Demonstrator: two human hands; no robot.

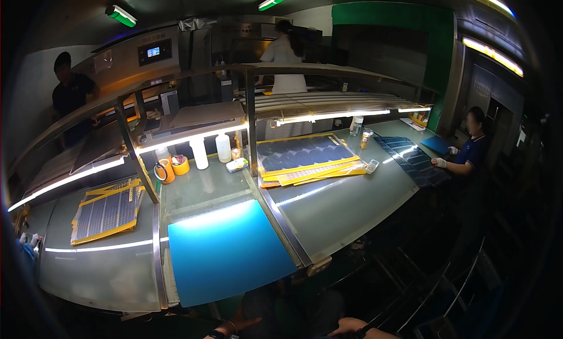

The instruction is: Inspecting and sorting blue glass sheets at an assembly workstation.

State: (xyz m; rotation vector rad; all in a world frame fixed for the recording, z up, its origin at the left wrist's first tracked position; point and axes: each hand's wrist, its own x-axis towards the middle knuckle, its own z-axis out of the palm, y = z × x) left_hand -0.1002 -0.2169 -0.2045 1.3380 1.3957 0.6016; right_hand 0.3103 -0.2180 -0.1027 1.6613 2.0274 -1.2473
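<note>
A smooth blue sheet [229, 260] lies flat on the bench in front of me, its near edge towards my lap. Low in the picture, my left hand [243, 322] rests by my left thigh in dim light, its fingers apart and nothing in them. On the other side, my right hand [350, 325] lies on my right thigh, fingers loosely stretched and holding nothing that I can see. Both hands are below the bench edge and apart from the sheet. A dark band circles each wrist.
Yellow-edged patterned screens lie in stacks left [108, 213] and right [311, 157]. Behind the sheet stand a white bottle [223, 148], a white cylinder [199, 153] and orange tape rolls [180, 165]. At far right a gloved co-worker [472, 142] handles a dark patterned sheet [413, 160]. Metal posts [251, 122] carry a lit shelf.
</note>
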